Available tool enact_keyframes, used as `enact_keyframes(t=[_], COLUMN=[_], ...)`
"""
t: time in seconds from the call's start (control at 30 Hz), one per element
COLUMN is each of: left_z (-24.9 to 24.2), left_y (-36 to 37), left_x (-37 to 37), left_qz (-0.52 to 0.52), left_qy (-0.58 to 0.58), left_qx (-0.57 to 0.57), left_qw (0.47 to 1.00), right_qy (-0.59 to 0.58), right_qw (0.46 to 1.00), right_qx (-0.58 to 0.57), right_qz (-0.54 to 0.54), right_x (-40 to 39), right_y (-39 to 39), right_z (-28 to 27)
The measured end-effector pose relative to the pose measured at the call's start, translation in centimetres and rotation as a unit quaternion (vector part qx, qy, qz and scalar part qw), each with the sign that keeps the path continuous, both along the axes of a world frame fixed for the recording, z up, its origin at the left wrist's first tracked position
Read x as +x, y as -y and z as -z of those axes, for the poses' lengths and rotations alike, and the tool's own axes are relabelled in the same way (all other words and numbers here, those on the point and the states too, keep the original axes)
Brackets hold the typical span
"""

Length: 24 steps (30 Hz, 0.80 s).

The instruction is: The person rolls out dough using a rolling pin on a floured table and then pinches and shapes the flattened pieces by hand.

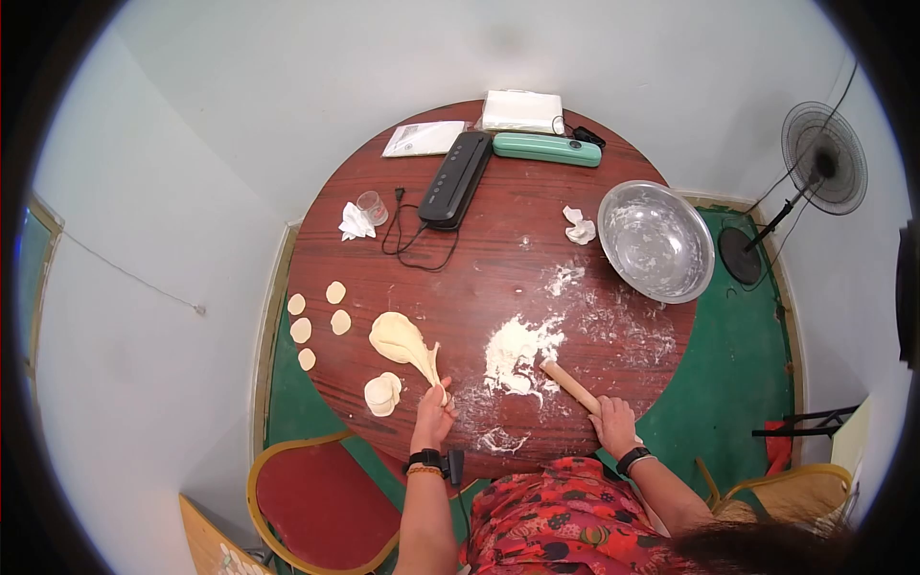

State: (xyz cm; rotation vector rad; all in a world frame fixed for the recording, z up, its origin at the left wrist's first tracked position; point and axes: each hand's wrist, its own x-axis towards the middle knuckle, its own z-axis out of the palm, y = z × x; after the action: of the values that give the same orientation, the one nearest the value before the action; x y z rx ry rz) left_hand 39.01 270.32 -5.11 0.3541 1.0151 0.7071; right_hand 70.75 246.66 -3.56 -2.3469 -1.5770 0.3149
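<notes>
Dark hair (767,548) blurs across the lower right edge, beside a red patterned garment (551,522) at the near rim of the round wood-grain table (450,297). On the table, left of its middle, lies a long piece of dough (396,339), broad and flat at its far end and drawn out to a narrow tail, which the left hand (434,422) pinches between thumb and fingers. The right hand (615,424) is closed around the near end of a wooden rolling pin (572,386), whose far tip reaches the edge of a heap of white flour (517,353). Just beside the long dough sits a pile of dough rounds (382,394); five small dough discs (340,322) lie apart farther left. Flour dust spreads rightward toward a flour-smeared metal basin (656,240), with a crumpled white tissue (579,227) near its left side. Toward the far edge lie a black vacuum sealer (455,182) with its cord and a mint-green sealer (546,149); a clear glass (372,208) stands left of the black one.
</notes>
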Motion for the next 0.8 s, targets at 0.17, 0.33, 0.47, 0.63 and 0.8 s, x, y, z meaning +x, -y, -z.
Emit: enact_keyframes(t=[0.17, 0.33, 0.47, 0.63, 0.8], left_z=[-2.4, -3.0, -4.5, -3.0, -0.9], left_y=[1.4, 1.6, 3.7, 5.4, 6.1], left_x=[0.1, -0.7, 1.6, 4.6, 5.1], left_qz=[-0.037, 0.134, 0.187, 0.08, 0.079], left_qy=[0.078, 0.093, 0.182, 0.089, 0.157], left_qx=[-0.028, -0.049, -0.107, -0.064, -0.055], left_qw=[0.996, 0.985, 0.959, 0.991, 0.983], right_qy=[-0.002, -0.002, -0.013, -0.031, -0.032], right_qw=[1.0, 1.0, 1.0, 0.999, 0.999], right_qx=[-0.011, -0.015, -0.007, 0.009, 0.001], right_qz=[0.003, 0.001, 0.002, -0.007, -0.002], right_x=[0.0, 0.0, 0.0, 0.7, 0.9], right_y=[0.0, 0.0, -0.1, -0.8, -1.9], right_z=[-0.2, 0.0, -0.2, -0.1, -0.3])
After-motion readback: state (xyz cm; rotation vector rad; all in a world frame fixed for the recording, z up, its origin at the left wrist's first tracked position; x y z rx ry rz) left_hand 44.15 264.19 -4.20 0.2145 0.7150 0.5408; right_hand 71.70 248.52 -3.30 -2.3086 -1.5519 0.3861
